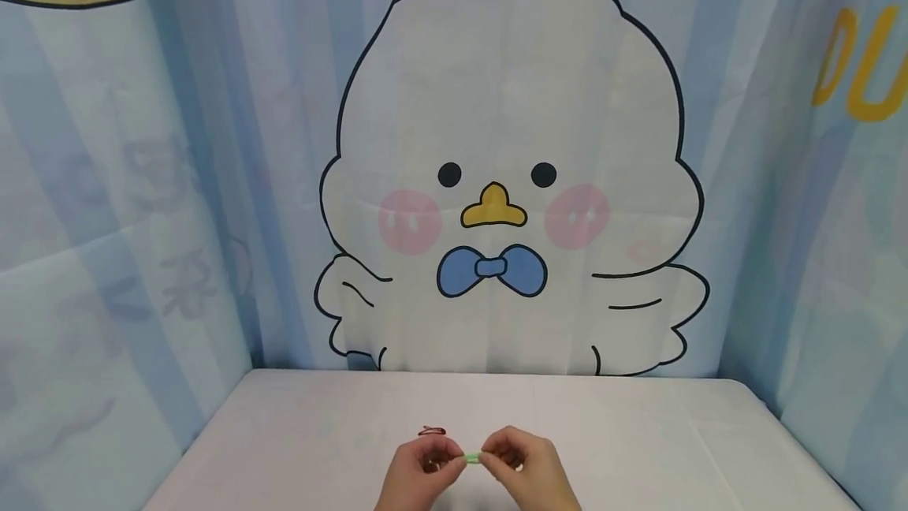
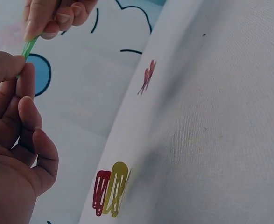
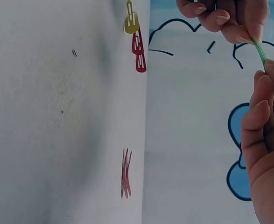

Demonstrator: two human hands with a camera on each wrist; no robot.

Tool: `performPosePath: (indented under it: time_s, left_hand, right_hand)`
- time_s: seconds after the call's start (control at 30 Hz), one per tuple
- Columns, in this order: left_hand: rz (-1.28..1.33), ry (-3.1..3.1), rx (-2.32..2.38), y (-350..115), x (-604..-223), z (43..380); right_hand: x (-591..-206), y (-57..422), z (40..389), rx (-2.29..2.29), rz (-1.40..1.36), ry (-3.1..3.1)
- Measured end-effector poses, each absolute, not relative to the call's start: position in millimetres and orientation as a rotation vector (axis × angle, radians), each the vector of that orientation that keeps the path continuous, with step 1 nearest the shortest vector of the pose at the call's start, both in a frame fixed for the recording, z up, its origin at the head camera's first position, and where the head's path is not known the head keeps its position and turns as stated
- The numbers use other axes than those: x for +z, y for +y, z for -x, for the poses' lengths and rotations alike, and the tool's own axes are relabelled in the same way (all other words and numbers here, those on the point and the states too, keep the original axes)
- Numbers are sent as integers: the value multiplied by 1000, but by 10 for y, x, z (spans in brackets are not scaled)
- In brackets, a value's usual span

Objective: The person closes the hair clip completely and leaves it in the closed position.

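A slim green hair clip (image 1: 472,458) spans the gap between the hands, low in the head view. My left hand (image 1: 423,470) pinches one end between thumb and forefinger, and my right hand (image 1: 528,468) pinches the other. Fingertips cover both ends of the clip. In the left wrist view, the green clip (image 2: 29,48) slants between the left hand (image 2: 15,135) and the right hand (image 2: 57,16). Seen from the right wrist, the right hand (image 3: 270,126) has its other fingers curled loosely, while the left hand (image 3: 230,18) comes in from above.
A yellow snap clip (image 2: 119,173) overlaps red snap clips (image 2: 99,179) on the white table (image 1: 638,432). Apart from them lie thin red pieces (image 3: 126,172), seen edge-on. Just beyond the left hand shows a red clip (image 1: 431,430). A striped curtain with a printed duck (image 1: 496,101) hangs behind.
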State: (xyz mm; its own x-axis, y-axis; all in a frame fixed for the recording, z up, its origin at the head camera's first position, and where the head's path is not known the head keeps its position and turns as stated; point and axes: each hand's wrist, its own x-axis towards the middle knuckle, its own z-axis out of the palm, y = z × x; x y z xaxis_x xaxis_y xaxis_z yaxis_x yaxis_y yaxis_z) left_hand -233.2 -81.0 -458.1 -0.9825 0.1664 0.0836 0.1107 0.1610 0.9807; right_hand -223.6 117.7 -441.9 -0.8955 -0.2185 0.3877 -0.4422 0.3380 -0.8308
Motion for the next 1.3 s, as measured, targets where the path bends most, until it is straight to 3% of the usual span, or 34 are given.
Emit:
performPosePath:
  time_s: [0.47,0.87,1.3]
  left_hand:
    - [-237,2485,1991,-740,-4570,2305]
    - [-221,2397,2028,-766,-4571,2340]
    - [-328,2369,1971,-837,-4592,2374]
  right_hand:
    - [-4467,1122,2219,1445,-559,-2345]
    - [-4537,1150,2280,1297,-862,-2165]
    - [-4582,1174,2318,1239,-901,-2194]
